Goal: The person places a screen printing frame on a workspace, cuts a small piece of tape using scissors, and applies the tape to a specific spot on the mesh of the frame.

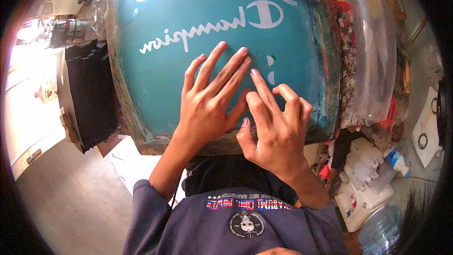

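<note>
A teal screen-printing screen (146,85) lies in front of me, its paint-stained frame (160,147) running along the near edge. Pale mirrored lettering (265,15) crosses the coated mesh, and two small half-round pale marks (271,78) sit below it. My left hand (207,101) rests palm down on the mesh, fingers stretched out, the tips just under the lettering. Beside it my right hand (278,130) reaches over the near frame. Its index finger points forward beside the small marks while the other fingers bend. Neither hand holds anything.
To the left stands a dark, ragged-edged stack (92,94). A clear plastic sheet (373,52) lies along the right side over paint-crusted edges. Whitish plastic containers (363,184) and a clear blue bottle (381,231) are at the lower right, near a printed paper sheet (427,125).
</note>
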Tool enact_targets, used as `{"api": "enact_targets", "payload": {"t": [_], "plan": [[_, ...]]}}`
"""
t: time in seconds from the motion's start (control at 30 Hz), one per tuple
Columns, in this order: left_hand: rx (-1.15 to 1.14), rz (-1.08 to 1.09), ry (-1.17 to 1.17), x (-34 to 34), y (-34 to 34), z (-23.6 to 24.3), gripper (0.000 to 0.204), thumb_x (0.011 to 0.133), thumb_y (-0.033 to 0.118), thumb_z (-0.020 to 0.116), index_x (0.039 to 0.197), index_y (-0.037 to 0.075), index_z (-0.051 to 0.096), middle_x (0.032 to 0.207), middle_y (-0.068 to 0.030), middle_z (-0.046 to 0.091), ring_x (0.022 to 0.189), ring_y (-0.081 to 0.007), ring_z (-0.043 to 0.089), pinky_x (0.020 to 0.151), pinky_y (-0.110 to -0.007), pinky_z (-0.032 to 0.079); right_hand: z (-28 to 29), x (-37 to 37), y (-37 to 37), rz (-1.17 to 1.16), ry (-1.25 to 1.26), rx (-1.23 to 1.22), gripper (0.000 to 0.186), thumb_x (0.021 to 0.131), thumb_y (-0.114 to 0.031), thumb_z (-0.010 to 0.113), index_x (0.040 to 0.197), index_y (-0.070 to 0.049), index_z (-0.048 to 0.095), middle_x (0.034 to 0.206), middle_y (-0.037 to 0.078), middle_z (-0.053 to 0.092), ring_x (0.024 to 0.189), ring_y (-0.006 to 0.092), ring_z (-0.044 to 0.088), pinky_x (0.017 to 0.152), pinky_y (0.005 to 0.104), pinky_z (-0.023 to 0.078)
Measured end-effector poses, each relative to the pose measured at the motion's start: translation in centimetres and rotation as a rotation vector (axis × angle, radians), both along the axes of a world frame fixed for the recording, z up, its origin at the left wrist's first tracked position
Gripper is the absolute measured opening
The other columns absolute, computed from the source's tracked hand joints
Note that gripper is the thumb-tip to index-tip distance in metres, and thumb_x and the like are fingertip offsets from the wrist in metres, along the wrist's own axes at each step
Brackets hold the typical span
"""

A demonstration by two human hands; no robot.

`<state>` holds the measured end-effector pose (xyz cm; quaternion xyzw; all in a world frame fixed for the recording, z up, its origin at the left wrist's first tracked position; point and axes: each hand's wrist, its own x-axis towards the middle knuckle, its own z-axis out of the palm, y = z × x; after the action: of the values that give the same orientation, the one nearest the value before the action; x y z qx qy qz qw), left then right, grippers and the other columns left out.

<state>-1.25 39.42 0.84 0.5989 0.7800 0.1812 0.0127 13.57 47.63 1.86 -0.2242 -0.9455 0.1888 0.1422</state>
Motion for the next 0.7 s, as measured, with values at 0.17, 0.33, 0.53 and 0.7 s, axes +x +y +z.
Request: {"api": "enact_targets", "payload": {"t": [0.17, 0.33, 0.53, 0.7], "plan": [[0.02, 0.016, 0.038, 0.0, 0.0, 0.1, 0.048, 0.084, 0.024, 0.067, 0.13, 0.011, 0.062, 0.142, -0.0041, 0.054, 0.138, -0.0292, 0.043, 0.111, -0.047, 0.029, 0.2, -0.3, 0.3, -0.028, -0.017, 0.023, 0.04, 0.076, -0.027, 0.058, 0.112, -0.009, 0.059, 0.139, 0.007, 0.055, 0.109, 0.0289, 0.052, 0.091, 0.0444, 0.035], [-0.027, 0.058, 0.03, 0.2, 0.0, 0.3, 0.048, 0.085, 0.026, 0.067, 0.131, 0.013, 0.062, 0.144, -0.0063, 0.052, 0.139, -0.0308, 0.041, 0.112, -0.047, 0.028, 0.9, -0.3, 0.9, -0.063, -0.04, 0.033, 0.041, 0.076, -0.027, 0.058, 0.112, -0.008, 0.058, 0.139, 0.007, 0.056, 0.108, 0.0292, 0.051, 0.091, 0.0452, 0.035], [-0.032, 0.078, 0.045, 0.1, -0.2, 0.4, 0.052, 0.086, 0.034, 0.064, 0.134, 0.015, 0.058, 0.151, -0.0134, 0.042, 0.141, -0.033, 0.036, 0.112, -0.049, 0.026, 0.5, -1.7, 1.6, -0.068, -0.021, 0.084, 0.043, 0.078, -0.028, 0.057, 0.115, -0.007, 0.057, 0.137, 0.011, 0.056, 0.109, 0.0315, 0.05, 0.091, 0.047, 0.035], [-0.027, 0.109, 0.041, 0.0, -0.4, 0.5, 0.055, 0.085, 0.036, 0.064, 0.136, 0.017, 0.057, 0.153, -0.015, 0.039, 0.141, -0.0332, 0.035, 0.113, -0.049, 0.025, 0.9, -1.6, 0.9, -0.072, -0.046, 0.064, 0.044, 0.079, -0.029, 0.056, 0.117, -0.006, 0.056, 0.138, 0.014, 0.054, 0.111, 0.0326, 0.05, 0.091, 0.0484, 0.035]]}}
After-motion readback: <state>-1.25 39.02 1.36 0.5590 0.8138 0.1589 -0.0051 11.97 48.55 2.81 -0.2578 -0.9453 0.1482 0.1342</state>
